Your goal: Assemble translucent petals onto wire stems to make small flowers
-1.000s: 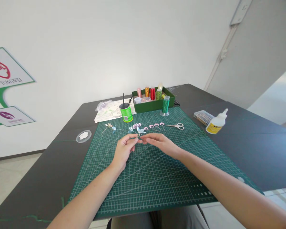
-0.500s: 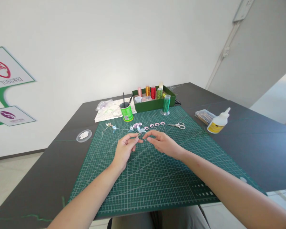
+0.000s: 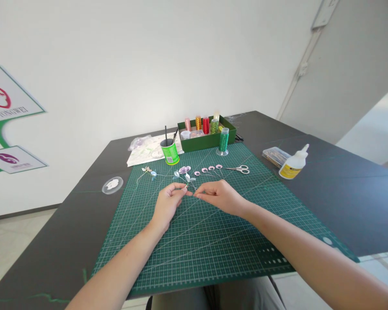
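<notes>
My left hand point(image 3: 169, 201) and my right hand point(image 3: 220, 196) meet fingertip to fingertip over the green cutting mat point(image 3: 197, 232). Both pinch the thin stem of a small wire flower sprig point(image 3: 184, 174) with pale blue and lilac petals that points away from me. Just beyond lie a row of small pink petal loops point(image 3: 208, 169) and another small sprig point(image 3: 149, 172) to the left. Small scissors point(image 3: 241, 169) lie to the right of the loops.
A green cup with tools point(image 3: 170, 151), a green box of thread spools point(image 3: 207, 131), a green spool on a stand point(image 3: 223, 141), papers point(image 3: 147, 150), a glue bottle point(image 3: 293, 163), a clear case point(image 3: 274, 156) and a round dish point(image 3: 112, 185) sit on the dark table point(image 3: 342, 193).
My right hand's fingers drew back slightly from the sprig, then closed on the stem again next to the left fingertips. The left hand stayed in place.
</notes>
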`<control>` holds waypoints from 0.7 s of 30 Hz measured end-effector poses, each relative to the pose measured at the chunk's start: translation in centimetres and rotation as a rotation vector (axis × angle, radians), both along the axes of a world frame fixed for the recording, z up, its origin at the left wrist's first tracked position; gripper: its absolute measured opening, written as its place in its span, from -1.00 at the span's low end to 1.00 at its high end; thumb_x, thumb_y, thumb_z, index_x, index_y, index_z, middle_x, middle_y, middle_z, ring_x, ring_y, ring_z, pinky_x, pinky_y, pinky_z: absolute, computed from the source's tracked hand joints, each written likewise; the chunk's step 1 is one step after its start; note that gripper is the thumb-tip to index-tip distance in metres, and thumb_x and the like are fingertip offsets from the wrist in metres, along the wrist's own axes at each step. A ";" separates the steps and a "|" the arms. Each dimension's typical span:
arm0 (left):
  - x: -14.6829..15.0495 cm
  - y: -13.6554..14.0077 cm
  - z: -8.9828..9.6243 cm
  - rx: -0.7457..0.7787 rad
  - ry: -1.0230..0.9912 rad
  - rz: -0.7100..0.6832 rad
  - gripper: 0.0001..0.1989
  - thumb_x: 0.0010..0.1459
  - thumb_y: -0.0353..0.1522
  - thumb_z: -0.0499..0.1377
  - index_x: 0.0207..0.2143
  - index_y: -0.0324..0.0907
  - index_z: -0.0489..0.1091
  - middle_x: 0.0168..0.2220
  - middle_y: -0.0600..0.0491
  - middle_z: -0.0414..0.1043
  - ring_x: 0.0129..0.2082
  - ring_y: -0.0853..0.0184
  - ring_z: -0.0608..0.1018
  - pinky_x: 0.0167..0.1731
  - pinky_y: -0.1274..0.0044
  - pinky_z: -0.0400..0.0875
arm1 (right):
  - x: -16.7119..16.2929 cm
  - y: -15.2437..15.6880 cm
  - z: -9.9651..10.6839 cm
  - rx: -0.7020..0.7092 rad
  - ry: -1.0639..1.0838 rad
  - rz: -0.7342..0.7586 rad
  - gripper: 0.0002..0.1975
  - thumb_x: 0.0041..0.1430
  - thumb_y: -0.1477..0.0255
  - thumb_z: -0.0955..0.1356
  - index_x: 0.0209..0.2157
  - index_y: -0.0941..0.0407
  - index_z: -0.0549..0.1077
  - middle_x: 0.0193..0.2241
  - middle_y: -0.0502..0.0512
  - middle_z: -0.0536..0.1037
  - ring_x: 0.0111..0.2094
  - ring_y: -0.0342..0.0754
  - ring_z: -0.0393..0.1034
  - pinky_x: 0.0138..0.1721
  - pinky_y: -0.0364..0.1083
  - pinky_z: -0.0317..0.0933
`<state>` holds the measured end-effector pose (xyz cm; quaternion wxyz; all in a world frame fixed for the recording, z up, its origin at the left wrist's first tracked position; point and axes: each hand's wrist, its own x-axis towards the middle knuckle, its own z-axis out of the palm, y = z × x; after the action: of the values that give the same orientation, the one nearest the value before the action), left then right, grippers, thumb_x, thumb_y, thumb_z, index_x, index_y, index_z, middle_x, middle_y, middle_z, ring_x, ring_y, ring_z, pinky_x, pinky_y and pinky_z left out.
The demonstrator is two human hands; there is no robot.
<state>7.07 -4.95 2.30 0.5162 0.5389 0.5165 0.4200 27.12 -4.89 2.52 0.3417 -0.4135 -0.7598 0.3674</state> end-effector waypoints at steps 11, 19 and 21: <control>0.3 -0.6 -0.2 0.098 0.406 -0.311 -0.92 0.14 -0.36 0.16 -0.38 -0.14 0.44 -0.42 0.09 0.63 -0.41 0.30 0.62 -0.38 0.54 0.36 | 0.4 0.0 0.9 -0.317 0.456 0.069 -0.69 0.13 0.22 0.40 -0.30 0.20 0.61 -0.73 -0.14 0.19 -0.68 -0.26 -0.09 -0.66 -0.17 -0.23; 0.6 -1.6 0.3 0.152 0.444 -0.502 -0.91 0.16 -0.43 0.15 -0.38 -0.14 0.46 -0.40 0.13 0.64 -0.39 0.34 0.64 -0.33 0.56 0.41 | 0.2 0.3 0.7 -0.319 0.494 -0.031 -0.68 0.13 0.22 0.40 -0.27 0.20 0.62 -0.77 -0.16 0.15 -0.69 -0.26 -0.06 -0.65 -0.19 -0.17; 0.7 -1.8 0.4 0.172 0.450 -0.523 -0.90 0.16 -0.44 0.15 -0.39 -0.14 0.46 -0.41 0.13 0.64 -0.40 0.36 0.64 -0.34 0.57 0.42 | 0.1 0.4 0.7 -0.314 0.465 -0.081 -0.66 0.12 0.20 0.39 -0.26 0.20 0.62 -0.77 -0.16 0.15 -0.69 -0.25 -0.06 -0.65 -0.18 -0.16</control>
<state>7.76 -6.74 2.75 0.4323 0.7734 0.4244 0.1866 27.22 -4.51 3.21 0.4530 -0.3962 -0.5778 0.5514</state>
